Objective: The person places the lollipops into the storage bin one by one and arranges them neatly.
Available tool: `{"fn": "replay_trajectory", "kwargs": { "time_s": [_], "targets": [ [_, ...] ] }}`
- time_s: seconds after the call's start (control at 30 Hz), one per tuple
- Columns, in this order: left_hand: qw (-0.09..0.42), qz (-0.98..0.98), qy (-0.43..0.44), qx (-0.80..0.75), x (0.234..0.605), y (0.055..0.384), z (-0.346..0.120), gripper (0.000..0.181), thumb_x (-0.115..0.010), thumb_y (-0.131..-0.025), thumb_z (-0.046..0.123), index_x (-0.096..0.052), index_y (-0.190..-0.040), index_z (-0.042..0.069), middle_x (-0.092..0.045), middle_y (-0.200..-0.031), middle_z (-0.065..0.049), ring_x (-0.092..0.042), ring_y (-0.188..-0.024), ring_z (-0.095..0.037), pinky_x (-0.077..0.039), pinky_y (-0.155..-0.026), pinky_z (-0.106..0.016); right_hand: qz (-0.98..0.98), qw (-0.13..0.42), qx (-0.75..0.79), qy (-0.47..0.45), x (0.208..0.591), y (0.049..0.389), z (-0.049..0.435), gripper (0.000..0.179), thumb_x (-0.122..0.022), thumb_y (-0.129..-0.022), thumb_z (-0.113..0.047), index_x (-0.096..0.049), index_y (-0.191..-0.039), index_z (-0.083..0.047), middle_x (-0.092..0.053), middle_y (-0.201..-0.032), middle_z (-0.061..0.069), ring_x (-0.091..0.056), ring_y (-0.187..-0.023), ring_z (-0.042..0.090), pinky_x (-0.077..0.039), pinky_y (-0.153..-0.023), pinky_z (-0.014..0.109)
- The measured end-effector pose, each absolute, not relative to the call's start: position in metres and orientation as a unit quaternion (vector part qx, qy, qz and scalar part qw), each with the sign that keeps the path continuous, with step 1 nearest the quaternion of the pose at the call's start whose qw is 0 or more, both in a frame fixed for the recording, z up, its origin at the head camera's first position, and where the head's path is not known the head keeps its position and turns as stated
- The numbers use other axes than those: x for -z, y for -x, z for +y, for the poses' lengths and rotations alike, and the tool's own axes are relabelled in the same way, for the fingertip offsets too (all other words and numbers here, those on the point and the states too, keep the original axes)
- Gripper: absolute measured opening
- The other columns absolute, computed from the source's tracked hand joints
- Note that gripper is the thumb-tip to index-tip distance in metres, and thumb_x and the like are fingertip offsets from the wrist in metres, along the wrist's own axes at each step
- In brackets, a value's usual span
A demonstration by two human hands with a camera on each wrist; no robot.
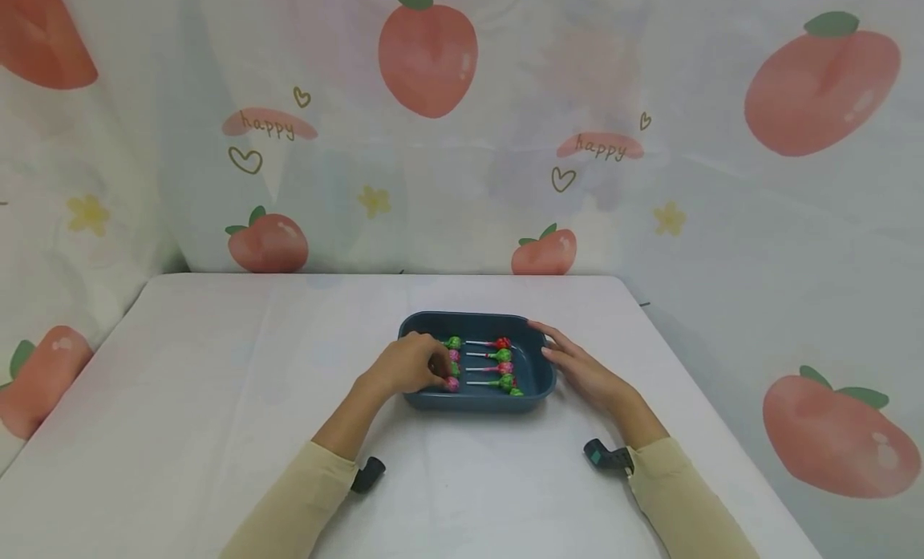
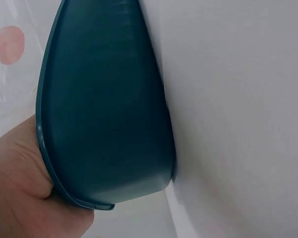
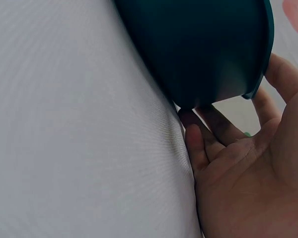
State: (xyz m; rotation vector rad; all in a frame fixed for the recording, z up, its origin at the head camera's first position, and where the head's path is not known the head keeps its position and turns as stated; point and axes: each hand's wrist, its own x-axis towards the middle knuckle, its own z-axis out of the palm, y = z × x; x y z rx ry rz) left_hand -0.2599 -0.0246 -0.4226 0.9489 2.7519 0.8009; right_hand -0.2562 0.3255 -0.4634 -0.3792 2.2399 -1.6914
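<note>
A dark teal rectangular tub [image 1: 469, 403] stands on the table, with lollipops lying in it in two columns. My left hand [image 1: 404, 362] reaches over the tub's left end. Its thumb and curled fingers come together at a pink lollipop [image 1: 451, 384] at the front of the left column; its stick is hidden. Green and pink heads lie behind it. The right column has red, pink and green lollipops [image 1: 504, 368] with sticks pointing left. My right hand [image 1: 588, 374] rests with extended fingers against the tub's right end. In the right wrist view, fingers [image 3: 221, 126] touch its outer wall.
A white cloth covers the table [image 1: 216, 398]. Behind and beside it hangs a curtain [image 1: 469, 182] printed with peaches. Dark wrist devices [image 1: 606, 456] sit at both sleeve cuffs. The tub's wall [image 2: 104, 109] hides its contents in the left wrist view.
</note>
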Motion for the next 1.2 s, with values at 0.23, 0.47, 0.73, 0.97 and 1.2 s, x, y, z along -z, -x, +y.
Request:
{"fn": "replay_trajectory", "kwargs": {
  "time_s": [0.23, 0.47, 0.73, 0.97, 1.2],
  "targets": [
    [0.068, 0.892, -0.342, -0.288, 0.422, 0.264, -0.030, 0.012, -0.086, -0.086, 0.010, -0.077, -0.092, 0.017, -0.067, -0.082, 0.011, -0.061, -0.078, -0.009, -0.053, -0.073, -0.030, 0.781, 0.157, 0.592, 0.124, 0.465, 0.257, 0.327, 0.053, -0.049, -0.111, -0.034, -0.034, -0.162, -0.036, -0.015, -0.171, 0.003, 0.001, -0.156, 0.036, 0.005, -0.113, 0.073],
    [0.081, 0.866, -0.357, -0.340, 0.421, 0.268, -0.034, 0.012, -0.086, -0.086, 0.008, -0.078, -0.094, 0.011, -0.069, -0.086, 0.008, -0.063, -0.081, -0.009, -0.055, -0.075, -0.028, 0.783, 0.154, 0.589, 0.129, 0.464, 0.258, 0.326, 0.054, -0.050, -0.111, -0.032, -0.034, -0.162, -0.034, -0.016, -0.171, 0.003, 0.001, -0.156, 0.035, 0.006, -0.114, 0.071],
    [0.097, 0.849, -0.372, -0.362, 0.420, 0.272, -0.043, 0.014, -0.086, -0.087, 0.013, -0.079, -0.099, 0.013, -0.069, -0.091, 0.010, -0.063, -0.085, -0.011, -0.055, -0.076, -0.029, 0.783, 0.155, 0.587, 0.133, 0.463, 0.255, 0.327, 0.053, -0.048, -0.111, -0.032, -0.033, -0.162, -0.035, -0.016, -0.171, 0.002, 0.001, -0.156, 0.035, 0.006, -0.113, 0.072],
    [0.097, 0.835, -0.387, -0.378, 0.422, 0.275, -0.048, 0.015, -0.085, -0.088, 0.012, -0.079, -0.102, 0.013, -0.070, -0.093, 0.011, -0.064, -0.085, -0.010, -0.055, -0.078, -0.030, 0.784, 0.152, 0.587, 0.132, 0.462, 0.255, 0.325, 0.053, -0.048, -0.111, -0.032, -0.034, -0.162, -0.036, -0.016, -0.171, 0.002, 0.002, -0.156, 0.034, 0.006, -0.114, 0.071],
    [0.089, 0.826, -0.390, -0.398, 0.423, 0.273, -0.051, 0.015, -0.084, -0.089, 0.014, -0.080, -0.103, 0.013, -0.070, -0.092, 0.012, -0.064, -0.085, -0.011, -0.055, -0.075, -0.031, 0.782, 0.152, 0.589, 0.133, 0.463, 0.256, 0.327, 0.053, -0.048, -0.111, -0.030, -0.033, -0.162, -0.034, -0.016, -0.171, 0.003, 0.001, -0.156, 0.034, 0.006, -0.114, 0.070]
  ]
}}
